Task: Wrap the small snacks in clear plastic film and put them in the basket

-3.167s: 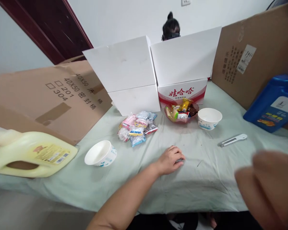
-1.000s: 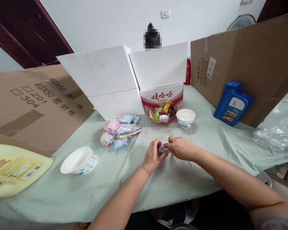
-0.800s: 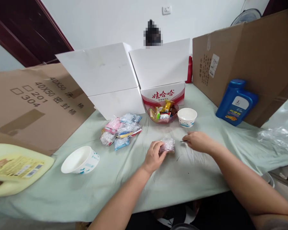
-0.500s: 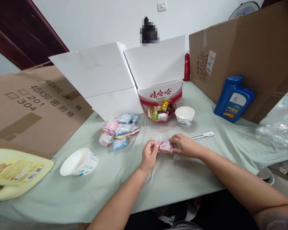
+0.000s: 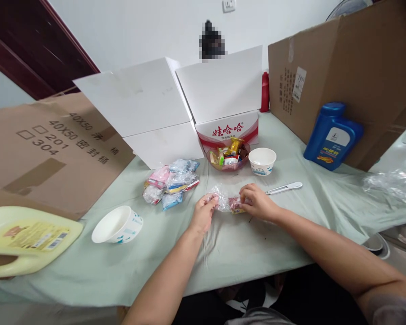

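My left hand pinches a piece of clear bubble wrap above the table. My right hand grips a small red packet with some yellow at its lower edge; the fingers cover part of it. The wrap reaches from my left fingers to the packet's left end. Left of my hands lies a pile of wrapped packets, pink, blue and clear. Beyond them stands a glass bowl of colourful wrapped snacks, beside a white paper bowl. Just right of my right hand rests a white utility knife.
Another paper bowl lies tilted at the left, near a yellow jug. White cartons stand at the back, brown boxes at the sides. A blue bottle and loose plastic wrap are at the right.
My left hand has moved left with the clear wrap, away from my right hand. The wrap is stretched out and the red packet now sits nearer my right fingers.
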{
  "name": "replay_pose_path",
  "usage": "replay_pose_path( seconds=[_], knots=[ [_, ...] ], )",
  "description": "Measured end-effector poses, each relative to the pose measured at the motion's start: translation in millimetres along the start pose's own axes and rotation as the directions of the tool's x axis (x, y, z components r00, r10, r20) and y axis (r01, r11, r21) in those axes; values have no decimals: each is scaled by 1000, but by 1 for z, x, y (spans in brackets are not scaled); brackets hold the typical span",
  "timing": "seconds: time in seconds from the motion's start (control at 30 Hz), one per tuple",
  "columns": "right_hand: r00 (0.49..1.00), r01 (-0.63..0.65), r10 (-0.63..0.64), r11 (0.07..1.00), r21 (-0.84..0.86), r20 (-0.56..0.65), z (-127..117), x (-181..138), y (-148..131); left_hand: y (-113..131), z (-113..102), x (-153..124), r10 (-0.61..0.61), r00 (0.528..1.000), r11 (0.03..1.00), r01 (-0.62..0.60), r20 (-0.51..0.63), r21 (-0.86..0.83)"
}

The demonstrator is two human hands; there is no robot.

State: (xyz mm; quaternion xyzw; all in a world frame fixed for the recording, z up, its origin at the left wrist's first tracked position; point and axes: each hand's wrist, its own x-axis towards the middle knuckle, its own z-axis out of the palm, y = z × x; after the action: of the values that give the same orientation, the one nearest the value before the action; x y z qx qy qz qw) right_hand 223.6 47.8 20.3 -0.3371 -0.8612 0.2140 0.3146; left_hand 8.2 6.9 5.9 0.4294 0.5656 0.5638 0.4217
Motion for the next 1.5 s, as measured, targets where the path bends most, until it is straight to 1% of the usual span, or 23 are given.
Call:
replay_pose_path(
  seconds=[0.13,0.2,0.3,0.37,0.43,0.5,0.53,0.6,0.67,0.73,0.8,0.9,0.97,1.03,1.1,1.13,1.17,1.2,1.23,1.3,1.33,1.4,1.5],
  knots=[
    [973,-230,230,971,71,15,-17,4,11,-3,-16,12,38,997,987,-26,-72,161],
    [961,-276,276,959,66,11,-23,5,16,-3,-22,14,49,996,958,-27,-73,287],
    [969,-243,243,970,16,-37,-23,2,20,2,-26,10,88,993,892,-42,-82,450],
    [986,-149,144,987,-56,-87,-20,1,19,5,-23,5,231,972,790,-159,-47,592],
    [995,-41,31,993,-108,-91,-16,-1,17,5,-18,0,414,902,594,-372,126,714],
    [1000,-3,3,995,-104,0,-15,-1,13,3,-13,-3,496,795,394,-565,349,725],
    [998,-14,21,995,-100,67,-15,0,12,1,-10,-4,499,755,344,-623,425,703],
    [983,-68,87,990,-120,164,-18,1,9,-3,-8,-5,496,710,294,-679,501,672],
    [975,-143,166,977,-155,148,-22,3,8,-5,-8,-4,534,682,270,-697,500,664],
    [966,-244,253,957,-154,43,-28,5,10,-4,-10,-2,610,656,270,-699,445,662],
    [940,-340,337,935,-101,-42,-36,6,14,0,-14,0,684,631,281,-691,366,666],
    [910,-415,414,907,-64,-37,-46,7,21,9,-16,-3,758,570,241,-696,317,677],
    [907,-422,421,902,-89,-32,-52,6,23,17,-12,-12,774,511,152,-723,374,674],
    [939,-333,321,938,-98,-122,-55,4,20,24,-6,-26,709,475,59,-777,522,627],
    [976,-117,101,991,-73,-193,-56,0,11,31,1,-43,516,469,35,-848,717,530],
    [987,12,-21,998,-54,-159,-55,-2,4,34,4,-51,383,468,51,-872,796,488],
    [990,119,-121,992,-31,-69,-54,-5,-4,36,6,-58,248,468,75,-882,849,464],
    [980,188,-186,982,-19,66,-53,-7,-12,39,7,-64,126,475,97,-880,871,466],
    [955,215,-202,976,-35,218,-51,-10,-20,41,7,-69,27,494,109,-865,869,489],
    [876,196,-94,966,-170,473,-47,-14,-33,44,6,-74,-97,552,116,-820,828,560],
    [839,175,1,946,-271,545,-46,-17,-38,46,5,-74,-130,575,121,-800,808,588],
    [789,138,183,877,-460,586,-42,-20,-43,48,4,-73,-167,602,135,-770,781,623],
    [791,93,324,775,-625,519,-39,-22,-43,47,6,-69,-190,642,130,-734,743,667]
  ],
)
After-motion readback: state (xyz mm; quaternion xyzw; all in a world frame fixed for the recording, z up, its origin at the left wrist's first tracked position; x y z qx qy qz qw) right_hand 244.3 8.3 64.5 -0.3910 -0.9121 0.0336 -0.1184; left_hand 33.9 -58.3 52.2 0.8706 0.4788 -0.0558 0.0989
